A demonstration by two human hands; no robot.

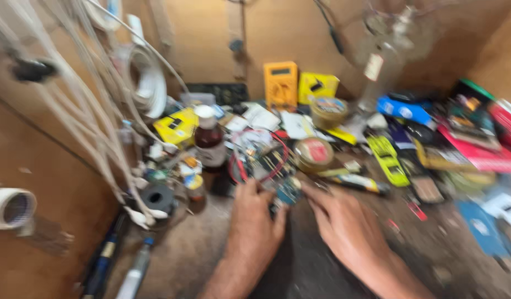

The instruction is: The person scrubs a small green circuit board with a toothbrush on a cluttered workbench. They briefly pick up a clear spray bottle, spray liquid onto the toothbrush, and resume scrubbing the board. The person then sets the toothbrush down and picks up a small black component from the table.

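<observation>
The picture is blurred by motion. My left hand (254,221) and my right hand (344,224) meet at a small blue-green circuit board (288,191) on the dark bench top. Fingers of both hands touch it; how firmly either one grips it I cannot make out. Red and black wires (264,160) loop just behind the board. A round tin with a red label (313,153) lies right behind my right fingertips.
A brown bottle with a white cap (209,138), a yellow multimeter (280,83), yellow boxes (318,87), a yellow-green tool (389,160) and packets clutter the back. White cables (73,105) hang at left. A tape roll (157,197) and pens (135,271) lie front left.
</observation>
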